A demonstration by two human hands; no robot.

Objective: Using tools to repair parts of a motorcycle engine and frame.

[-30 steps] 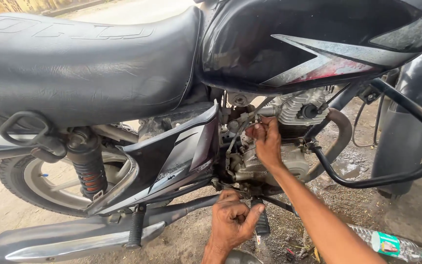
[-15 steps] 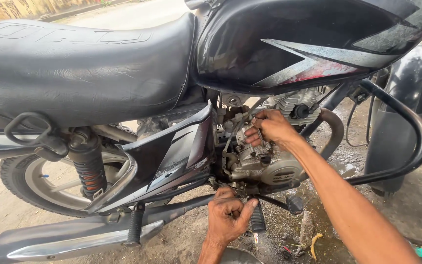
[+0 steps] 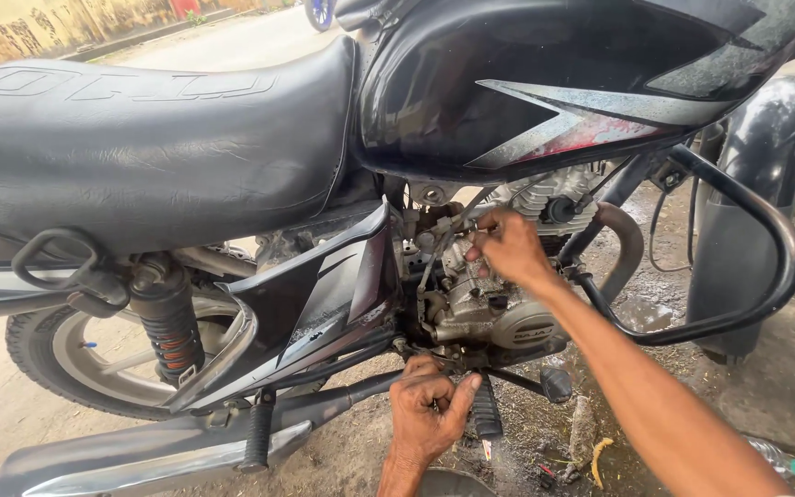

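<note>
A black motorcycle stands side-on with its engine (image 3: 489,317) exposed under the black fuel tank (image 3: 554,83). My right hand (image 3: 505,247) reaches in from the lower right and pinches a small part or cable near the carburettor, above the engine. My left hand (image 3: 430,414) is low, fingers curled around something beside the rubber footpeg (image 3: 487,416) under the engine; what it holds is hidden by the fingers.
The long black seat (image 3: 140,138) fills the left. Below it are the rear shock spring (image 3: 169,331), rear wheel (image 3: 75,354) and chrome exhaust (image 3: 140,456). A black crash guard bar (image 3: 766,267) curves at the right. The dirt ground is wet with litter.
My right hand has shifted up and right along the engine's top. The view moved closer and slightly left. My left hand stays low by the footpeg.
</note>
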